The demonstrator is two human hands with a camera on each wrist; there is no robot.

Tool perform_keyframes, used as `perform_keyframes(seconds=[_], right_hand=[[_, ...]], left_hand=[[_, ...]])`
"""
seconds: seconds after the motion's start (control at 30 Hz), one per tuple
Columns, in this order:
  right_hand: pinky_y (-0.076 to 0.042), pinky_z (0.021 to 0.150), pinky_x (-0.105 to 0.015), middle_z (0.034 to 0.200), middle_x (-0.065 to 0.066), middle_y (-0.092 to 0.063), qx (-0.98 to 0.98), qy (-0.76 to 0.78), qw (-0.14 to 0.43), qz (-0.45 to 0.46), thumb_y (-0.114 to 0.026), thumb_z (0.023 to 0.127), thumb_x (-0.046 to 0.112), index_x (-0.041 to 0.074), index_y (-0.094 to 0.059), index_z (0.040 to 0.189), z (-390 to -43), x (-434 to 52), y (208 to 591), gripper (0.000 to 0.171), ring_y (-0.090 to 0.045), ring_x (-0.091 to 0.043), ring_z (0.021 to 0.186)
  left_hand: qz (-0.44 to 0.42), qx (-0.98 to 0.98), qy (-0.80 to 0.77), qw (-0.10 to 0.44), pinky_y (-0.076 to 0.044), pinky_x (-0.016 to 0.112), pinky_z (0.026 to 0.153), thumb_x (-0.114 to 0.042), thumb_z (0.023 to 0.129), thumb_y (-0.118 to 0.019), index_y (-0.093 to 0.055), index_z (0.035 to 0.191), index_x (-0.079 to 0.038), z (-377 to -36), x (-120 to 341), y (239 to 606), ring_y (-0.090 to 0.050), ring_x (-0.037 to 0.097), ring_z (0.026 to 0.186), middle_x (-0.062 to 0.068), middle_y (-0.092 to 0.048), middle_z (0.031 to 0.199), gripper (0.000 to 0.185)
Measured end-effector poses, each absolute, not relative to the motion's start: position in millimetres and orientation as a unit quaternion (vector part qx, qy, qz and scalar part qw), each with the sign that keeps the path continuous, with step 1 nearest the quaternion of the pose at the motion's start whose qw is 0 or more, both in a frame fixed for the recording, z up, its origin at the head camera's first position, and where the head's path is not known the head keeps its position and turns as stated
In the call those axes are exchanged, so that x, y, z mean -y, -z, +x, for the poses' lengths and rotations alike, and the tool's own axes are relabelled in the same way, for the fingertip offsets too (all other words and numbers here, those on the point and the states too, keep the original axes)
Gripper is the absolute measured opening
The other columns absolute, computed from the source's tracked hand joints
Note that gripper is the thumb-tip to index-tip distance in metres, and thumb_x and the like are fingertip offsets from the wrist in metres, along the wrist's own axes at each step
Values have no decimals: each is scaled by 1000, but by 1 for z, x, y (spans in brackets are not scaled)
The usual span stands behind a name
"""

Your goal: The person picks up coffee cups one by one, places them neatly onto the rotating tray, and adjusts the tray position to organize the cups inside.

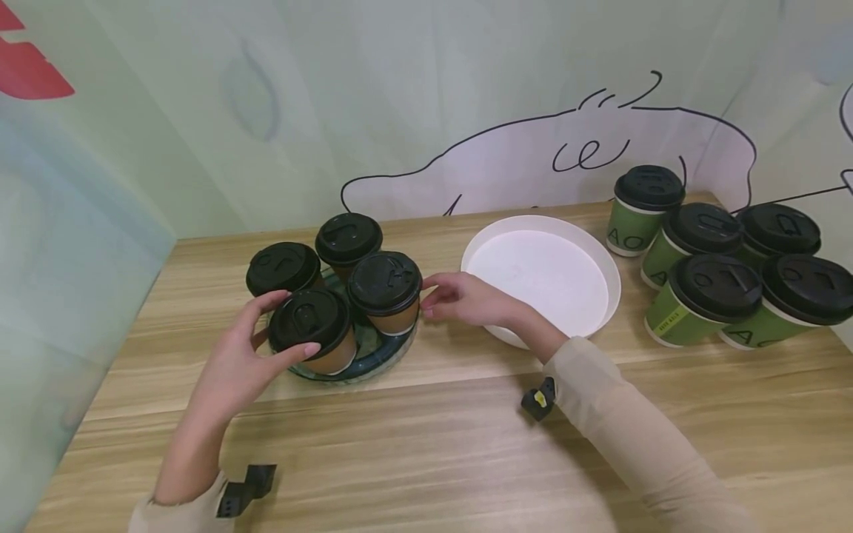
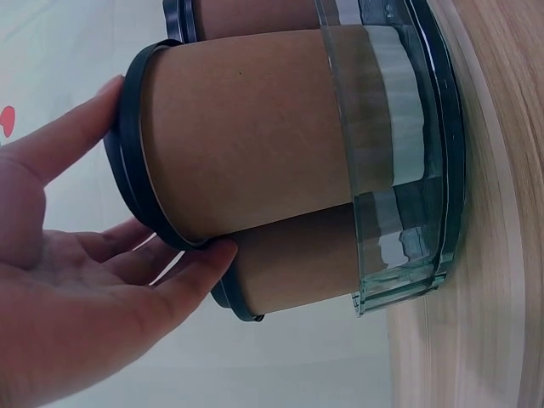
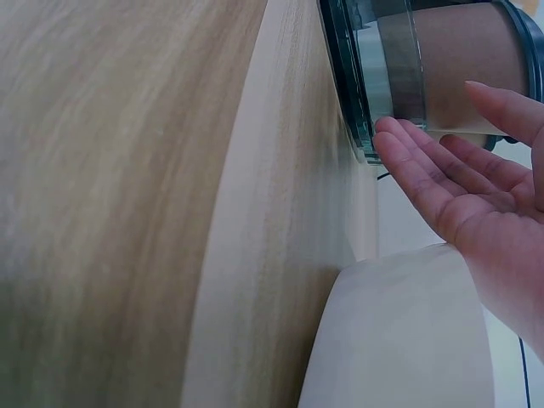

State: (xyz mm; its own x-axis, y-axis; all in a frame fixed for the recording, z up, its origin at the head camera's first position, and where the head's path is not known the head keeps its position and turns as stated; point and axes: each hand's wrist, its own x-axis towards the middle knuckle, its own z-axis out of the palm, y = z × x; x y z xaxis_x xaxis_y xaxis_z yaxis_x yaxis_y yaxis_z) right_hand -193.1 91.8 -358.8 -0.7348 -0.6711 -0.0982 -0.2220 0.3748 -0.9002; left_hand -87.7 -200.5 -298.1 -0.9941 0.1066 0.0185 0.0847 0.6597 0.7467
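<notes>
Brown paper coffee cups with black lids stand together in a round, clear-walled dish (image 1: 380,364) with a dark base, at the left of the table. My left hand (image 1: 229,363) holds the front-left coffee cup (image 1: 335,357) by its lid, thumb on one side and fingers on the other. In the left wrist view that cup (image 2: 246,127) stands within the dish's glass wall, its bottom low inside. Beside the right-hand brown cup (image 1: 395,322), my right hand (image 1: 476,300) has its fingers extended; the right wrist view shows the fingertips close to the dish wall (image 3: 399,68). Whether they touch is unclear.
A round white tray (image 1: 603,314) lies right of the dish, beneath my right forearm. Several green paper cups with black lids (image 1: 696,311) cluster at the table's right end. A printed backdrop (image 1: 400,96) rises behind the table.
</notes>
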Motion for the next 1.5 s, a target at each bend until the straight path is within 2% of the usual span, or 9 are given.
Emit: perform_keyframes(seconds=[0.93, 1.5], right_hand=[[-46, 87, -30, 110, -14, -62, -796, 486, 234, -275, -59, 88, 7, -2, -44, 130, -190, -90, 355, 45, -58, -19, 101], [-46, 87, -29, 110, -20, -61, -789, 493, 230, -285, -57, 88, 4, -6, -42, 130, -188, -93, 354, 46, -61, -19, 98]], left_hand=[[63, -908, -414, 16, -29, 56, 98, -22, 79, -73, -25, 142, -3, -85, 203, 297, -24, 37, 130, 20, -28, 142, 81], [75, -900, -429, -2, -28, 53, 99, -21, 81, -70, -25, 142, -5, -81, 203, 290, -23, 35, 131, 17, -29, 142, 78]])
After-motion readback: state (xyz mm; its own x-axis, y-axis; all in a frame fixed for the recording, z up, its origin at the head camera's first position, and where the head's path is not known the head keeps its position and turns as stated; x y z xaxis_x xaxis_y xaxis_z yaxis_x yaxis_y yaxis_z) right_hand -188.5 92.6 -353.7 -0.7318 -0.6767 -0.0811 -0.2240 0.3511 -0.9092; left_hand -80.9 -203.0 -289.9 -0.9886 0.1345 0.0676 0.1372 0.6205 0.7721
